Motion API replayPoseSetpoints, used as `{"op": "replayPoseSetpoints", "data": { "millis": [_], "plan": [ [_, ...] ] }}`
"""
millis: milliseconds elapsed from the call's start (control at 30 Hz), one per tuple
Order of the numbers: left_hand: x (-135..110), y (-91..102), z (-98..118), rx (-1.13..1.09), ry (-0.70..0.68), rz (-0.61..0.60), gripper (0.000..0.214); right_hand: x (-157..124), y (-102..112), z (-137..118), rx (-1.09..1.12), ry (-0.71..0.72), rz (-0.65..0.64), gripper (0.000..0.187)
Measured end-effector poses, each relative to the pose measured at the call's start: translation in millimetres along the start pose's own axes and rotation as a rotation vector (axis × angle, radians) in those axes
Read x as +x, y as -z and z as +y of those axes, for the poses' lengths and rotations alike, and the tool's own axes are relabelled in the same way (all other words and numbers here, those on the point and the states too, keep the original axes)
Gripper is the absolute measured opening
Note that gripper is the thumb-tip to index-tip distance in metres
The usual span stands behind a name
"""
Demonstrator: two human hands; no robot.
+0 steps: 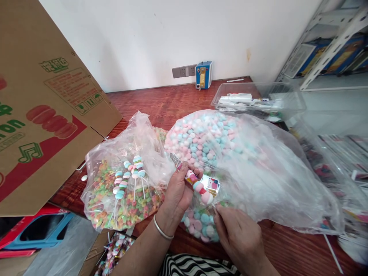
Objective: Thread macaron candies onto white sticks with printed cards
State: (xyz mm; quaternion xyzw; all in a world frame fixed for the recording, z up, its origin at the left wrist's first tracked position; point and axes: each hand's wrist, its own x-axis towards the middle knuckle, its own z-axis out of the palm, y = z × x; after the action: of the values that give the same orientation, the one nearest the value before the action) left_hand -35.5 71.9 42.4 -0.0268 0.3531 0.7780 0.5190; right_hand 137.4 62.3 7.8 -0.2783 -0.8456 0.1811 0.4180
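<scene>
My left hand (pixel 178 193), with a bangle at the wrist, is closed around a skewer of pink, white and red candies (pixel 199 187). A printed wrapper (pixel 176 160) sticks out past its thumb, and shiny printed packaging (pixel 211 184) shows beside the candies. My right hand (pixel 241 234) pinches the thin stick at the skewer's lower end. Just beyond both hands lies a large clear bag of pink, blue and white candies (pixel 198 143). To the left, several candy skewers on sticks (pixel 119 184) rest on a clear bag of colourful ring-shaped candies (pixel 105 207).
A big cardboard box (pixel 63 126) stands at the left. At the back are a small blue and white device (pixel 204 75) and a clear plastic tray (pixel 287 100) of packets. White shelving (pixel 319 65) rises at right. Wrapped candies (pixel 116 249) lie below the table's front edge.
</scene>
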Motion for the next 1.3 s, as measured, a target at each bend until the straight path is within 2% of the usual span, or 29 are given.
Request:
{"op": "replayPoseSetpoints", "data": {
  "millis": [67,167,200,267,300,367,433,500,567,633,667,733,800,933,1000,1067,1233,1300],
  "plan": [
    [-0.6,-0.5,-0.7,-0.008,0.019,-0.026,0.019,3.6,0.4,-1.4,0.268,-0.265,-0.108,0.014],
    [-2.8,-0.6,-0.6,-0.026,0.061,-0.120,0.022,9.5,-0.2,-6.8,0.881,-0.870,-0.241,0.033],
    [-3.6,-0.7,-0.5,-0.032,0.077,-0.142,0.023,11.2,-0.7,-8.9,1.068,-1.030,-0.261,0.036],
    [-5.0,-1.4,-0.6,-0.044,0.107,-0.155,0.024,13.3,-2.1,-12.4,1.321,-1.204,-0.300,0.038],
    [-5.3,-1.9,-0.9,-0.050,0.117,-0.153,0.024,13.3,-2.9,-13.6,1.358,-1.215,-0.321,0.038],
    [-5.2,-3.1,-2.0,-0.054,0.115,-0.128,0.025,11.8,-4.7,-14.1,1.219,-1.092,-0.329,0.037],
    [-4.4,-4.3,-3.9,-0.045,0.099,-0.064,0.026,9.0,-6.4,-12.3,0.836,-0.797,-0.265,0.032],
    [-3.7,-5.5,-6.2,-0.028,0.089,0.028,0.028,6.9,-8.1,-9.3,0.368,-0.410,-0.158,0.021],
    [-3.8,-6.5,-8.7,-0.031,0.102,0.092,0.028,6.4,-10.1,-6.6,0.006,-0.076,-0.080,0.011],
    [-4.8,-6.7,-11.1,-0.047,0.115,0.116,0.028,7.1,-12.2,-4.8,-0.174,0.084,-0.054,0.009],
    [-5.5,-6.4,-12.2,-0.054,0.112,0.105,0.029,7.7,-13.1,-4.3,-0.194,0.090,-0.048,0.010],
    [-6.7,-4.7,-13.9,-0.062,0.092,0.054,0.030,8.7,-14.4,-3.6,-0.094,-0.026,-0.043,0.014],
    [-7.4,-2.0,-14.4,-0.081,0.094,-0.017,0.031,10.0,-14.8,-3.8,0.175,-0.276,-0.087,0.018],
    [-8.6,1.4,-12.4,-0.105,0.147,-0.107,0.035,14.2,-14.5,-7.9,0.912,-0.891,-0.181,0.031],
    [-9.7,0.7,-12.2,-0.081,0.134,-0.113,0.037,15.7,-15.3,-11.1,1.145,-1.052,-0.204,0.034],
    [-11.2,-1.2,-14.1,-0.055,0.111,-0.080,0.036,14.9,-16.9,-13.0,1.128,-1.037,-0.220,0.034],
    [-15.5,-3.8,-22.9,-0.104,0.109,0.023,0.032,7.2,-20.3,-7.8,0.436,-0.543,-0.104,0.022],
    [-16.7,-2.9,-24.1,-0.115,0.137,0.022,0.033,7.0,-19.8,-5.4,0.377,-0.485,-0.093,0.021]
  ]
}}
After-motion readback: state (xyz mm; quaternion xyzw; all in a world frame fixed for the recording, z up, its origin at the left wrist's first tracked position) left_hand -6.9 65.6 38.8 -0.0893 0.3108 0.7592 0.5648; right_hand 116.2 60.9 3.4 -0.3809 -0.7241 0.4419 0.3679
